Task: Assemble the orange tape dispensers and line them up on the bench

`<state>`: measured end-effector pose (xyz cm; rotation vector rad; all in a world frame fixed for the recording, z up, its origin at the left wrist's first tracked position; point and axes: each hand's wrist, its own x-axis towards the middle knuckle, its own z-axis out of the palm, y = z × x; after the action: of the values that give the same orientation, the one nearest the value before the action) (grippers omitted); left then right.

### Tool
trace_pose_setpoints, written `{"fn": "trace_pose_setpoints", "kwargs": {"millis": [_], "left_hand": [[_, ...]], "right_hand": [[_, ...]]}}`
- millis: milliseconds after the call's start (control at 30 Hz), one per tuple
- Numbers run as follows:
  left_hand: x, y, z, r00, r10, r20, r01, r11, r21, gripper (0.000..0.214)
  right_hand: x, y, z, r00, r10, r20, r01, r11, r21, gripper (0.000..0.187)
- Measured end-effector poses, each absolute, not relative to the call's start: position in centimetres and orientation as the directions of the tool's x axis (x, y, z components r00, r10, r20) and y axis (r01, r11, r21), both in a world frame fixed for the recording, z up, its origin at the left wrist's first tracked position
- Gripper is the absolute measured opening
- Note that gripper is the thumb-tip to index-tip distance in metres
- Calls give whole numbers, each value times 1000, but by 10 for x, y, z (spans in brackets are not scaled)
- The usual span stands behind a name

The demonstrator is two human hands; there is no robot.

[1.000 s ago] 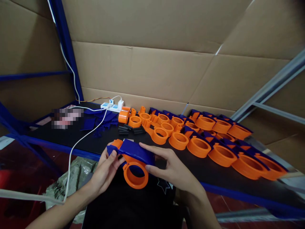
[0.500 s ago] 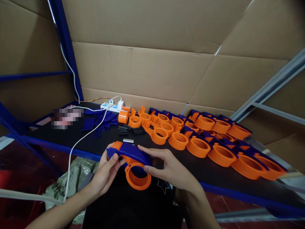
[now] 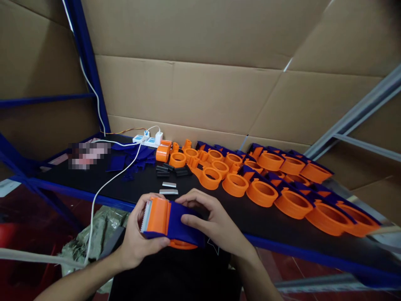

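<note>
An orange and blue tape dispenser (image 3: 184, 221) is held between both hands in front of my body. A toothed metal blade (image 3: 146, 216) shows along its left end. My left hand (image 3: 138, 238) grips that orange end, thumb along the near side and fingers behind it. My right hand (image 3: 211, 219) is closed around the blue plate's right part, thumb on top and fingers curled at the far edge. The orange ring lies mostly hidden beneath. Just beyond the hands, two metal strips (image 3: 168, 192) lie on the black tabletop (image 3: 103, 175).
Rows of orange and blue dispensers (image 3: 293, 202) fill the right side. Loose orange parts (image 3: 178, 159), black pieces (image 3: 163, 170) and blue plates (image 3: 138, 156) lie further back. A white cable (image 3: 108, 182) runs from a power strip (image 3: 150, 141) over the front left edge.
The dispenser has been turned so its blue top and toothed blade face me and its ring is mostly hidden. Both hands have shifted their hold on it.
</note>
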<state>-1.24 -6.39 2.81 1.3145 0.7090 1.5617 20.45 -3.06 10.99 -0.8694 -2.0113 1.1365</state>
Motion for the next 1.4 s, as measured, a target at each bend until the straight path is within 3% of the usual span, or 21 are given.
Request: {"fn": "trace_pose_setpoints", "kwargs": {"millis": [67,200,367,567,633,700,833,967,1100,1233,1333,1400], "left_hand": [[-12,-67,35,11,859,513,-241,-495,835,70],[-12,-69,45,25,767,641,-216,-622,753,67],[-18,-69,49,96,720,687,-173,-667,724,68],[-24,-66,45,174,757,630,-173,-606,776,72],[-23,-66,40,141,787,600,-213,-568,795,70],[-20,-66,34,54,856,515,-289,-480,828,67],[-13,-59,27,-81,976,204,-505,-216,836,52],[-9,-50,26,-78,993,91,-626,-120,770,34],[-5,-48,27,84,986,147,-652,-57,756,38],[0,-50,34,270,950,158,-599,37,800,38],[0,-50,38,377,919,117,-528,109,843,36],[-1,-49,37,425,899,103,-496,136,858,36]], "right_hand": [[197,-30,104,-539,814,216,117,327,-938,23],[189,-30,95,-564,803,193,-107,161,-981,23],[190,-28,91,-580,797,170,-144,105,-984,23],[189,-22,84,-592,783,189,-169,109,-980,21],[190,-25,89,-565,798,207,-97,184,-978,20],[192,-32,97,-499,826,262,88,349,-933,19],[196,-53,113,-510,746,429,439,654,-616,40],[198,-61,109,-520,696,495,578,714,-396,38],[220,-33,114,-462,678,573,610,711,-349,28],[283,38,146,-237,742,627,809,507,-296,29],[342,104,170,-13,839,545,978,123,-167,35],[375,140,178,124,860,496,992,-101,-72,38]]}}
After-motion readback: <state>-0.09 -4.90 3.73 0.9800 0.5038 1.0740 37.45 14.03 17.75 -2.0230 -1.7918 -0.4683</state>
